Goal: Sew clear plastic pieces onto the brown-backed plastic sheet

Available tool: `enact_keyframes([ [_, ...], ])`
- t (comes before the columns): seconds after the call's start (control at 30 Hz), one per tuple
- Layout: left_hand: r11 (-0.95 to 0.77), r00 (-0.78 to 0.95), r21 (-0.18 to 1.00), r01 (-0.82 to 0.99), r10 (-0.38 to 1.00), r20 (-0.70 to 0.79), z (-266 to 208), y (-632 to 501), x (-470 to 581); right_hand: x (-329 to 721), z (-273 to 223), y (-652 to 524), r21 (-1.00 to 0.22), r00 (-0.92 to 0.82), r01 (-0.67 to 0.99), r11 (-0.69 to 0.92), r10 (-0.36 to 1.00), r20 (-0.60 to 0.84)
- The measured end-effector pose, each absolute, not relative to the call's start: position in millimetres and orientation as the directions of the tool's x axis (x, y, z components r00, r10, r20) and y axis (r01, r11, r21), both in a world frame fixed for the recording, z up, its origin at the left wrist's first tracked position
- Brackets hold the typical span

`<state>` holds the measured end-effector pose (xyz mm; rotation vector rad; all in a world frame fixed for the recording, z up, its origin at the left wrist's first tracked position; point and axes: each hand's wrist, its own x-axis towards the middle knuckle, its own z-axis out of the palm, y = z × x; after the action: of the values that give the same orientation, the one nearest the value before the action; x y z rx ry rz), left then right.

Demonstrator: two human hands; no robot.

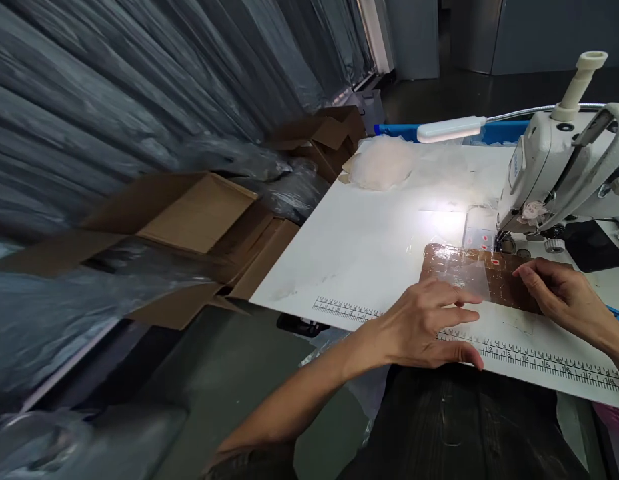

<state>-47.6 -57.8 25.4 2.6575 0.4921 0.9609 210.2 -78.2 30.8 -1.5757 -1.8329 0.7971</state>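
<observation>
My left hand (432, 325) is at the table's front edge, fingers stretched and apart, holding nothing. Its fingertips are beside a thin translucent sheet (469, 279) lying on a brown plate (509, 283) that looks taped over. My right hand (564, 293) rests at the plate's right part, thumb and forefinger closed together; whatever they may pinch is hidden. Just behind the plate is the needle area of a white sewing machine (534, 160). Small red marks show on the plate and near the needle.
A lit lamp bar (452, 129) shines on the white table (339, 247). A pale sheer bundle (382, 163) lies at its far left corner. A printed ruler (549, 360) runs along the front edge. Open cardboard boxes (199, 213) stand left. A black flat object (594, 245) lies right.
</observation>
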Motion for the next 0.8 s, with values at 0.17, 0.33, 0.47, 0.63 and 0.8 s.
enact_keyframes([
  [0.17,-0.797,0.704,0.461,0.390,0.581,0.408,23.2,-40.6,-39.3,215.0,26.9,-78.4,-0.742,-0.154,0.660,0.120,0.988,0.024],
  [0.33,-0.794,0.716,0.336,0.506,0.604,0.349,-0.1,-15.9,-20.5,217.0,20.2,-79.0,-0.736,-0.227,0.662,0.145,0.974,-0.012],
  [0.47,-0.815,0.738,0.302,0.494,0.577,0.350,-6.3,-7.8,-8.8,212.3,18.3,-72.8,-0.758,-0.221,0.641,0.122,0.975,-0.029],
  [0.63,-0.860,0.763,0.359,0.364,0.496,0.415,-6.4,0.7,-4.9,200.6,22.4,-61.6,-0.802,-0.356,0.584,0.125,0.928,-0.114],
  [0.8,-0.882,0.789,0.181,0.436,0.471,0.394,-8.4,22.7,-7.1,208.0,16.1,-65.6,-0.852,-0.259,0.524,-0.015,0.950,-0.176],
])
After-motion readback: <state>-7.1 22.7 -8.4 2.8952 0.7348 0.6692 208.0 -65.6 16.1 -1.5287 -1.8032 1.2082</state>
